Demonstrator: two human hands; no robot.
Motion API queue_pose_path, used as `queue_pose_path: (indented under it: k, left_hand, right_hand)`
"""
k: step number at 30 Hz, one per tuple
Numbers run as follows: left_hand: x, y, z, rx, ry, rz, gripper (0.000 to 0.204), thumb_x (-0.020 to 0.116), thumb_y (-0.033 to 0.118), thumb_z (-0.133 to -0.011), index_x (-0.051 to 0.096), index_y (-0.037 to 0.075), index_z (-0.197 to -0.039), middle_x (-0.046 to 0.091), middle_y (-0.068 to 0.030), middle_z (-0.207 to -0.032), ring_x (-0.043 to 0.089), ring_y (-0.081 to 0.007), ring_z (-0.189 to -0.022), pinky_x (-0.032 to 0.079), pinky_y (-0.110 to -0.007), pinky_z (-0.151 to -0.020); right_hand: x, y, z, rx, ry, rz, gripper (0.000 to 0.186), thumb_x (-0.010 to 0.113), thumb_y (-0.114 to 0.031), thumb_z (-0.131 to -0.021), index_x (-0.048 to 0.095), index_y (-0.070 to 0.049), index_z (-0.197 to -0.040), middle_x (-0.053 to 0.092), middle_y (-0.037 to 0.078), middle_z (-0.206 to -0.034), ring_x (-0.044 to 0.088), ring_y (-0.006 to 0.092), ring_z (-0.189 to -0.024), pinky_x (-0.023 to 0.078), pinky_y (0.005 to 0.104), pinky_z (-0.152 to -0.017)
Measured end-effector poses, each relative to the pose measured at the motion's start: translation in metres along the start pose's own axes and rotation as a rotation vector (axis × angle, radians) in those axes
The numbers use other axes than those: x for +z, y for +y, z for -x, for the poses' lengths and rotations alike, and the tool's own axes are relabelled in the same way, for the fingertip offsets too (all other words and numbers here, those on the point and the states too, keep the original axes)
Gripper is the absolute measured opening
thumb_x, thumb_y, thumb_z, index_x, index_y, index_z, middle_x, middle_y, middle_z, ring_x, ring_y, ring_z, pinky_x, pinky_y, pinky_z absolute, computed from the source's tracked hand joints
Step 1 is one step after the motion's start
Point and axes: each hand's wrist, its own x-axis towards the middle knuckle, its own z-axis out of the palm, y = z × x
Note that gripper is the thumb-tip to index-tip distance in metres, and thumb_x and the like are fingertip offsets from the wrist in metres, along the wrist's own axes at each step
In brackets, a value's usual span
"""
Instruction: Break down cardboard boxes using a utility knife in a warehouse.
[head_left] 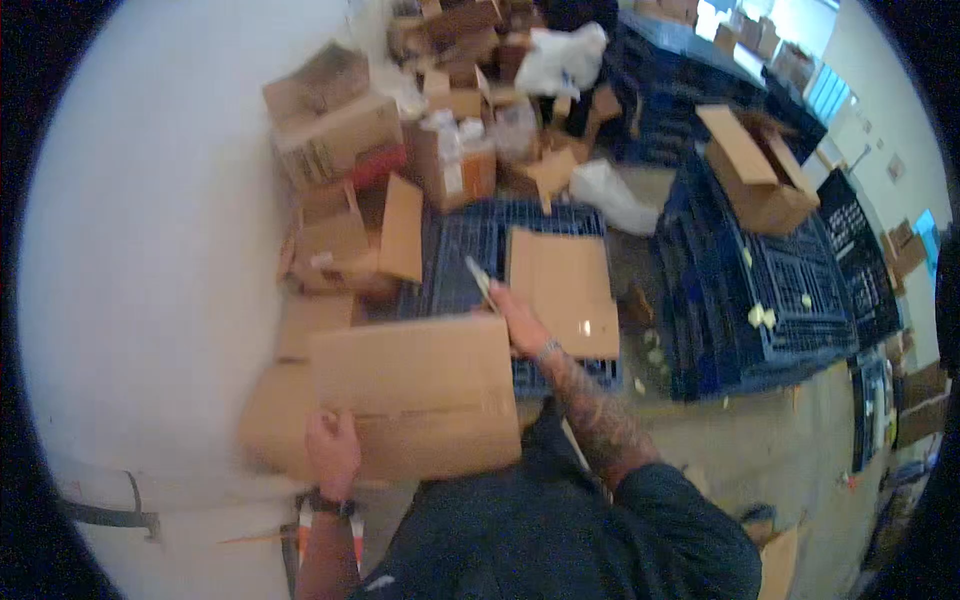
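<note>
A large brown cardboard box (pixel 420 385), which looks partly flattened, is in front of my body with a flap spreading to the left. My left hand (pixel 333 445) is closed on the near left part of this cardboard, its fingers curled. At the box's far right corner, my right hand (pixel 520 318) grips a knife (pixel 479 276) with its narrow pale blade pointing away and to the left. The handle is mostly covered by my fingers. Beyond that hand, a flat cardboard sheet (pixel 563 290) lies on a dark blue plastic pallet (pixel 465 245).
Opened cartons (pixel 345 235) and a heap of boxes with white plastic wrap (pixel 560 60) lie at the far left and middle. Stacked blue pallets (pixel 700 290) stand to the right, bearing an open box (pixel 760 180). A white wall (pixel 150 250) runs along the left.
</note>
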Motion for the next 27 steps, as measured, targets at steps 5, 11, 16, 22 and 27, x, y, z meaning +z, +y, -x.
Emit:
queue_pose_path:
  k: [5, 11, 16, 22, 27]
  left_hand:
    - [-0.002, -0.026, 0.01, -0.1, 0.042, 0.265, 0.038, 0.063, 0.029, -0.09, 0.045, 0.002, -0.072, 0.041, -0.0067, -0.066, 0.04, -0.0165, -0.064, 0.038, -0.035, -0.058]
    - [0.002, -0.032, 0.004, -0.171, 0.085, 0.23, 0.038, 0.058, 0.03, -0.096, 0.046, 0.003, -0.071, 0.042, -0.0032, -0.064, 0.04, -0.0146, -0.061, 0.037, -0.033, -0.057]
    - [0.013, -0.051, 0.005, -0.1, 0.122, 0.173, 0.037, 0.058, 0.029, -0.095, 0.049, 0.002, -0.071, 0.045, -0.0033, -0.062, 0.04, -0.0147, -0.06, 0.035, -0.034, -0.055]
    - [0.01, -0.046, 0.003, -0.121, 0.05, 0.158, 0.034, 0.058, 0.026, -0.095, 0.05, 0.001, -0.074, 0.048, -0.0043, -0.065, 0.042, -0.0152, -0.062, 0.036, -0.034, -0.056]
    - [0.008, -0.04, 0.004, -0.102, 0.059, 0.118, 0.034, 0.058, 0.026, -0.095, 0.051, 0.0, -0.075, 0.049, -0.0063, -0.066, 0.043, -0.016, -0.062, 0.036, -0.035, -0.056]
  right_hand:
    - [-0.016, -0.097, 0.028, 0.201, 0.204, 0.257, 0.031, 0.048, -0.031, -0.099, 0.056, -0.002, -0.09, 0.06, 0.013, -0.075, 0.059, 0.0259, -0.07, 0.047, 0.0381, -0.063]
    - [-0.04, -0.125, 0.105, 0.367, 0.028, 0.166, 0.026, 0.048, -0.028, -0.1, 0.054, -0.003, -0.096, 0.054, 0.013, -0.064, 0.056, 0.0255, -0.057, 0.043, 0.0383, -0.054]
    - [-0.034, -0.126, 0.13, 0.391, -0.179, 0.187, 0.026, 0.047, -0.031, -0.1, 0.051, -0.006, -0.098, 0.056, 0.018, -0.067, 0.059, 0.0391, -0.064, 0.044, 0.0447, -0.057]
    - [-0.029, -0.131, 0.135, 0.374, -0.141, 0.137, 0.025, 0.044, -0.03, -0.1, 0.051, -0.006, -0.097, 0.055, 0.019, -0.068, 0.058, 0.0419, -0.067, 0.043, 0.0471, -0.058]
    - [-0.029, -0.13, 0.13, 0.356, -0.192, 0.171, 0.024, 0.044, -0.03, -0.1, 0.05, -0.006, -0.097, 0.056, 0.02, -0.069, 0.058, 0.0433, -0.068, 0.043, 0.049, -0.059]
